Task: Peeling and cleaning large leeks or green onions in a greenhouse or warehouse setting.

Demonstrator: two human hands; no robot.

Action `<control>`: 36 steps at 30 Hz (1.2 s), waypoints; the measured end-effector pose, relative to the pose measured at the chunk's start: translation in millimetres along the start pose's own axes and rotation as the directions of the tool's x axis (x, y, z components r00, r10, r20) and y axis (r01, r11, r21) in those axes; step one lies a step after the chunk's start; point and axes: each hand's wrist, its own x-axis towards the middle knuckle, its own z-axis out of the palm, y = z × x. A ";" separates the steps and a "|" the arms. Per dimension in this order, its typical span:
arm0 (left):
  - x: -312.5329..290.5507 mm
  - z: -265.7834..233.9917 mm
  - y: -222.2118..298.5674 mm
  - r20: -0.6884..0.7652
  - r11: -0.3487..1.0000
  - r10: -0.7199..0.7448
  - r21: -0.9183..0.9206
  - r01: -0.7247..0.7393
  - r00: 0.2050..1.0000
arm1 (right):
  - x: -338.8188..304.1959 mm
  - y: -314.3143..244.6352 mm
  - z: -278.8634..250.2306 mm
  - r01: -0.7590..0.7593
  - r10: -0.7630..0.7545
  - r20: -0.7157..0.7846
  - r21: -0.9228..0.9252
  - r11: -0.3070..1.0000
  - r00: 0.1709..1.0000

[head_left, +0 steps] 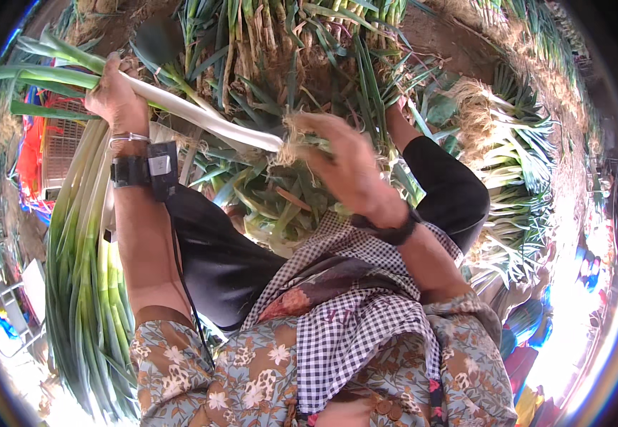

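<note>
My left hand (118, 99) is closed around the green upper part of a long leek (206, 119). The leek slants across in front of me, its white shaft running down to the right. Its shaggy roots (280, 155) are beside the fingers of my right hand (344, 160). That hand is blurred; its fingers look stretched and apart, and whether they touch the roots cannot be made out. Loose leaves and peelings (280, 213) lie below, between my legs.
A bundle of leeks (85, 270) rests by my left arm. More leeks are piled ahead (273, 43), and rooted bundles (501, 156) line the right side. A crate (63, 153) with red material stands at the left. My bent knees flank the peelings.
</note>
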 end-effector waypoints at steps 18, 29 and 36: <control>-20.3 5.7 -3.7 0.026 0.998 0.042 0.044 -0.043 0.999 | 26.0 4.7 -2.4 -0.256 0.245 0.078 0.370 0.893 0.966; -13.8 -30.0 66.3 0.619 0.895 -0.037 -0.329 0.302 0.784 | 20.3 16.6 21.4 0.232 -0.195 0.208 -0.172 0.957 0.959; 14.0 -65.5 98.0 0.547 0.728 -0.014 -0.568 0.383 0.837 | 16.6 52.3 23.7 -0.007 0.001 0.549 0.008 1.000 0.836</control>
